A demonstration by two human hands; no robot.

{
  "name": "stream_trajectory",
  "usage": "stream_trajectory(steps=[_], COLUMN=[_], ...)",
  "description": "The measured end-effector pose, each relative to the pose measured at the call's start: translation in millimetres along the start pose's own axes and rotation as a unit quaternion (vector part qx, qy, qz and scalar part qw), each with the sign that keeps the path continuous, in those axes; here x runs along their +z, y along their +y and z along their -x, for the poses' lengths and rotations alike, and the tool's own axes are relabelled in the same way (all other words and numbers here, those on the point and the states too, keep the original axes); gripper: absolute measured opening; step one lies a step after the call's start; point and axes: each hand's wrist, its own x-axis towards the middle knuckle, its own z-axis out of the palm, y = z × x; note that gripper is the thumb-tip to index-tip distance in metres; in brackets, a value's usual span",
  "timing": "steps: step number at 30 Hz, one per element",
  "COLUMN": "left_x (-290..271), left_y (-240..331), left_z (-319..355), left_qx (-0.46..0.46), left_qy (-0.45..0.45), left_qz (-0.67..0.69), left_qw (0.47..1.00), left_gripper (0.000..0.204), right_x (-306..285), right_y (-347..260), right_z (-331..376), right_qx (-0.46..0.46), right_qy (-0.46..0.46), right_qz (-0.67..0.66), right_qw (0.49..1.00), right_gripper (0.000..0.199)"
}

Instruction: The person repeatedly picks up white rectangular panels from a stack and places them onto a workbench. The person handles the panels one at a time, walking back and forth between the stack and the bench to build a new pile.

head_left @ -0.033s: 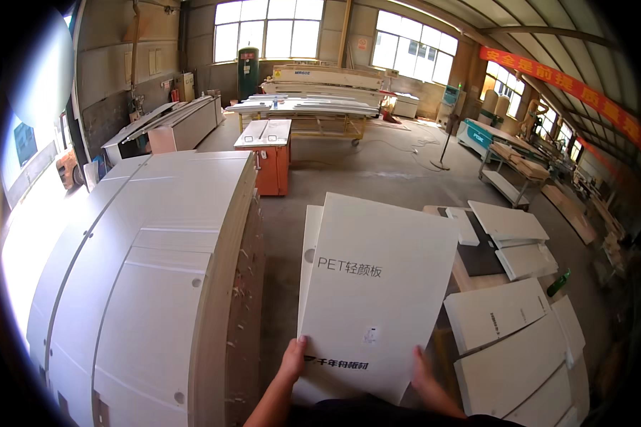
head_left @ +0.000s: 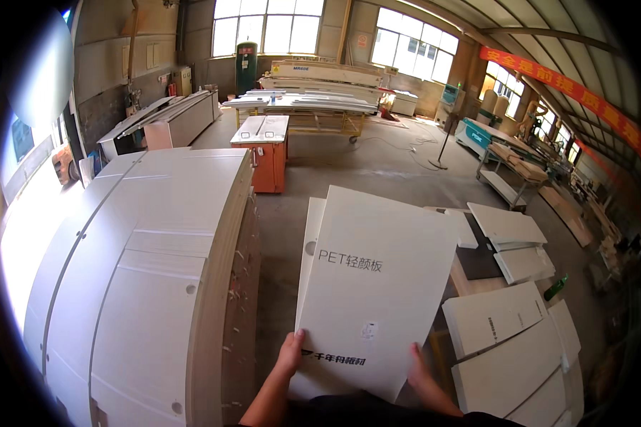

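Observation:
Two white boards are held upright in front of me, one behind the other. The front white board (head_left: 377,292) bears dark print and a small label. Behind its left edge peeks the second board (head_left: 311,228), with a round hole near its edge. My left hand (head_left: 290,354) is closed on the left edges, thumb on the front face. At the right edge my right hand (head_left: 419,366) grips the front board, its fingers mostly hidden behind. Whether the right hand also holds the rear board cannot be seen.
A tall stack of white panels (head_left: 157,213) stands at left. More white panels (head_left: 509,356) lie at right, near a green bottle-like object (head_left: 556,287). Ahead are an orange cabinet (head_left: 269,167), a long table of panels (head_left: 306,104) and a wheeled cart (head_left: 509,186).
The held boards have risen slightly in the picture, both hands still on them. The view has shifted a little.

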Motion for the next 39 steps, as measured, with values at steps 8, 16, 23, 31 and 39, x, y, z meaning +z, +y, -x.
stream_trajectory(steps=[8,16,23,31,39], left_x=[-3,6,1,-51,-70], left_y=[83,107,212,234,302], left_z=[-275,-539,-703,-849,-894], left_qx=[0.018,0.027,-0.057,-0.043,-0.019], left_qy=[-0.076,-0.006,0.002,0.041,0.229], left_qz=[0.038,-0.018,-0.028,0.030,-0.045], left_qw=[0.996,0.999,0.998,0.998,0.972], left_gripper=[0.058,0.056,0.066,0.066,0.061], right_x=[120,173,267,360,459], right_y=[-65,-97,-154,-164,-189], right_z=[-214,-476,-684,-849,-1011], right_qx=[-0.032,0.032,0.006,0.024,0.067], right_qy=[0.042,-0.030,-0.006,-0.086,-0.234], right_qz=[-0.021,-0.059,-0.020,-0.025,0.007], right_qw=[0.998,0.997,1.000,0.996,0.970], right_gripper=[0.057,0.062,0.064,0.064,0.072])
